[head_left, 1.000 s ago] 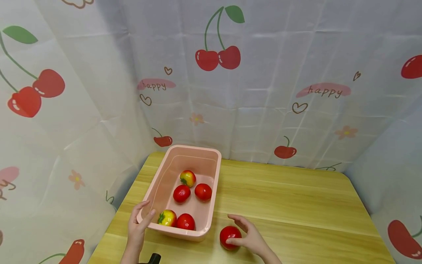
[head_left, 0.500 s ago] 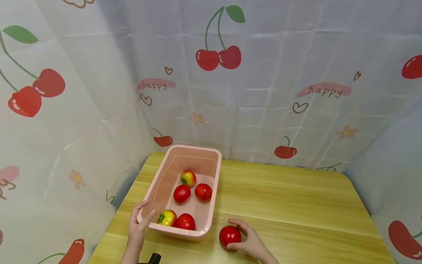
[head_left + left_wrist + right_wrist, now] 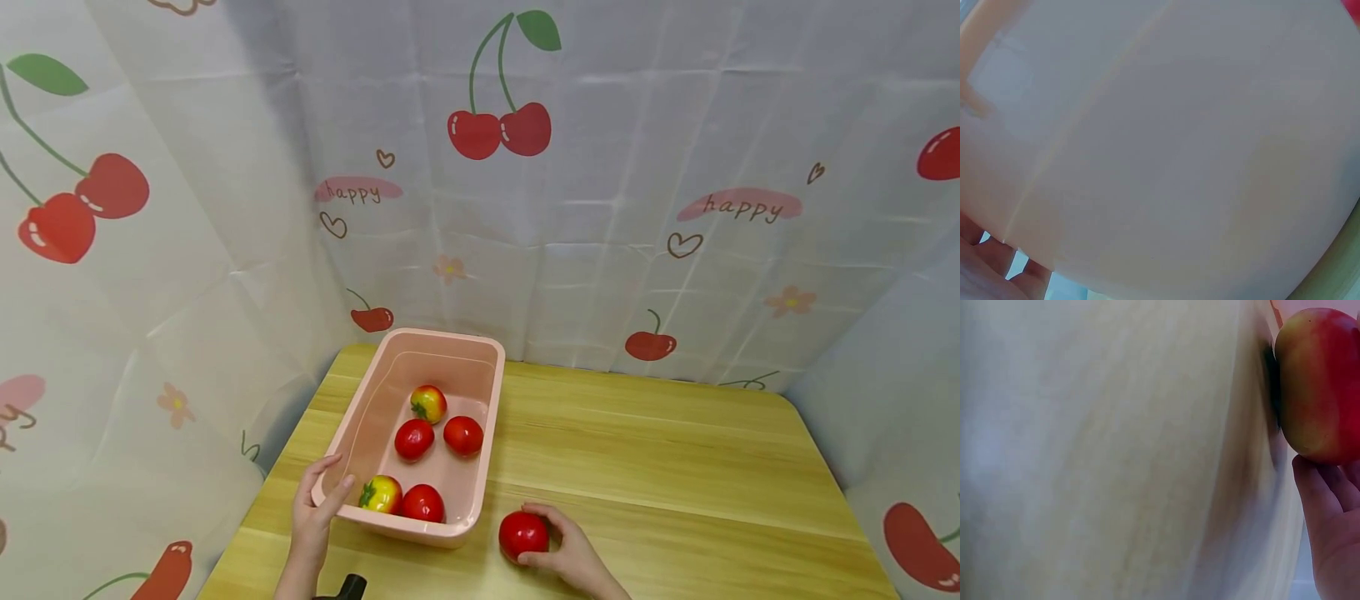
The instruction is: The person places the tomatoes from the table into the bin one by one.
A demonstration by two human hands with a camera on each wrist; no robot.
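In the head view, my left hand (image 3: 312, 512) grips the front left corner of a pink plastic bin (image 3: 491, 417), its thumb over the rim. The left wrist view shows the bin's wall (image 3: 1166, 144) up close, with a few fingers (image 3: 994, 255) at its lower left edge. Right of the bin, my right hand (image 3: 567, 550) holds a red tomato (image 3: 522, 537) between thumb and fingers. In the right wrist view this tomato (image 3: 1319, 387) has a yellowish side and a dark green base facing the table; fingers (image 3: 1319, 494) touch its lower side. Whether it touches the table is unclear.
Inside the bin lie several more tomatoes, such as a red one (image 3: 414, 440) and a yellow-red one (image 3: 381, 495) with green leaves. The wooden table (image 3: 660, 475) ends at a cherry-print curtain (image 3: 570, 275). A black object (image 3: 351, 587) shows at the bottom edge.
The fingers of my right hand have closed in around the tomato, which has barely shifted. My left hand and the bin stay in place.
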